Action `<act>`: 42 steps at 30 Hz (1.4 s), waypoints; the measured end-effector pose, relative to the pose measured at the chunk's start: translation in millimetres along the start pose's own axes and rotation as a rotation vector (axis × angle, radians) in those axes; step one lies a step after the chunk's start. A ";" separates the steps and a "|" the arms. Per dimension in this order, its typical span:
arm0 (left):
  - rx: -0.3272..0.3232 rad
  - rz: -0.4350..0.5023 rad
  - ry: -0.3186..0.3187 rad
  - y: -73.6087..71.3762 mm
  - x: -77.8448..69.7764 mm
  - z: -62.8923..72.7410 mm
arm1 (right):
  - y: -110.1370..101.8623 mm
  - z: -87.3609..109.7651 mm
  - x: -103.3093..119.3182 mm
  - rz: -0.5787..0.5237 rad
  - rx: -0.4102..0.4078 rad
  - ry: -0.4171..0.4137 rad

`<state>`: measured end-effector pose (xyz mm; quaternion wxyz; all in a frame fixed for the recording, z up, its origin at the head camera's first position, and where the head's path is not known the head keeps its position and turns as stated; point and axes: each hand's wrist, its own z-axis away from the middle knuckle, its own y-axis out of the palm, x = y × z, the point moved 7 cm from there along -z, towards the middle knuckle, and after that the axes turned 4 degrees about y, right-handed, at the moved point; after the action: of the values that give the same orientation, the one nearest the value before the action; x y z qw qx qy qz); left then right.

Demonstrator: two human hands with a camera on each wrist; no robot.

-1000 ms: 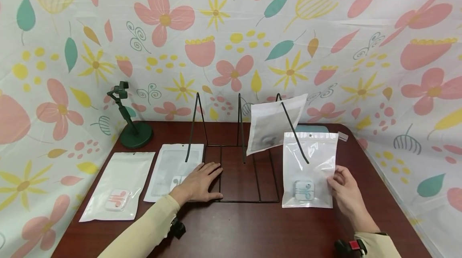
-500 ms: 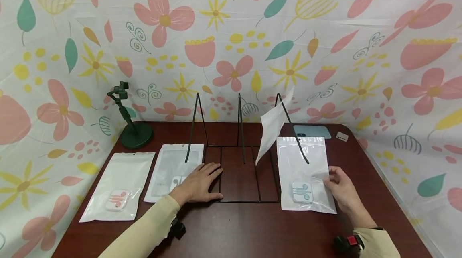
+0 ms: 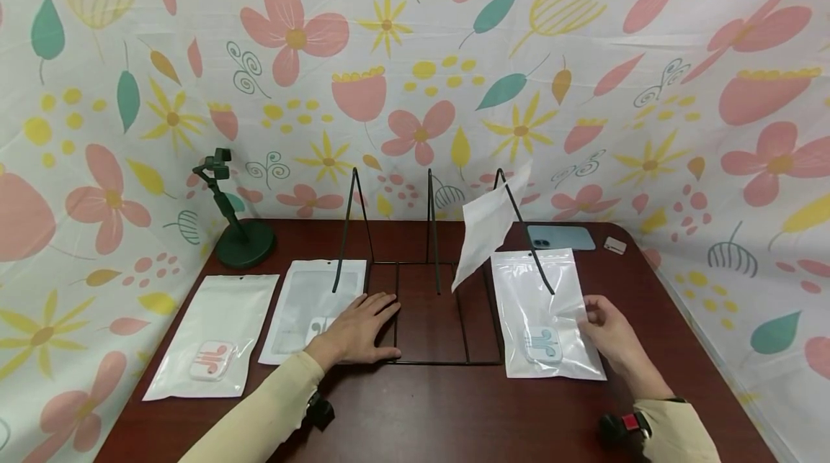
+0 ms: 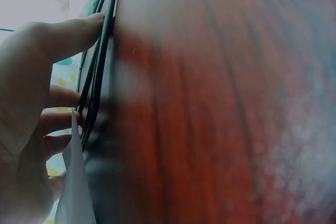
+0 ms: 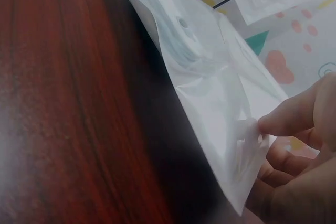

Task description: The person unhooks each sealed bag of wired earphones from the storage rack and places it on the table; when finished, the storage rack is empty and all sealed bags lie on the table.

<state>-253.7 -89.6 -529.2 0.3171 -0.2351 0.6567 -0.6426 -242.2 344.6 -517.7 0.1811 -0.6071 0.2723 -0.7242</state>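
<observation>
My right hand (image 3: pixel 612 334) pinches the right edge of a white zip pouch (image 3: pixel 532 286) between thumb and fingers, as the right wrist view also shows at close range. A boxed pair of earphones (image 3: pixel 542 345) shows through the pouch's front, near its bottom. Another white pouch (image 3: pixel 486 222) hangs on the right arm of a black wire rack (image 3: pixel 447 361), turned at an angle. My left hand (image 3: pixel 355 330) rests with spread fingers on the rack's left base, thumb along the front wire. Beneath that wrist lies a pouch (image 3: pixel 318 283) holding earphones, partly covered by the hand.
Farther left lies one more earphone pouch (image 3: pixel 220 312) on the dark wooden table (image 3: pixel 415 420). Behind it stands a green stand (image 3: pixel 245 242). A light blue phone (image 3: pixel 560 237) and a small white item (image 3: pixel 614 245) lie at the back right. Flowered cloth hangs behind.
My right hand has shifted slightly left with the pouch, whose top now leans left and sits lower. The hanging pouch has swung round from facing forward to a narrower angle. My left hand stays put.
</observation>
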 end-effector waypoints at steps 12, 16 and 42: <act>0.004 -0.002 -0.003 -0.7 0.3 -0.5 | -3.9 -4.1 -0.6 0.185 -0.029 0.033; 0.001 0.001 -0.003 -1.3 0.1 0.2 | -4.0 -5.7 -1.6 0.246 -0.052 0.052; 0.004 0.014 -0.009 1.3 0.9 -0.4 | 0.8 -10.9 -3.1 0.393 -0.049 0.067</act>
<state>-254.5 -89.8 -530.6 0.3249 -0.2328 0.6556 -0.6407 -252.3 347.7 -521.9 0.2948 -0.5222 0.4089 -0.6878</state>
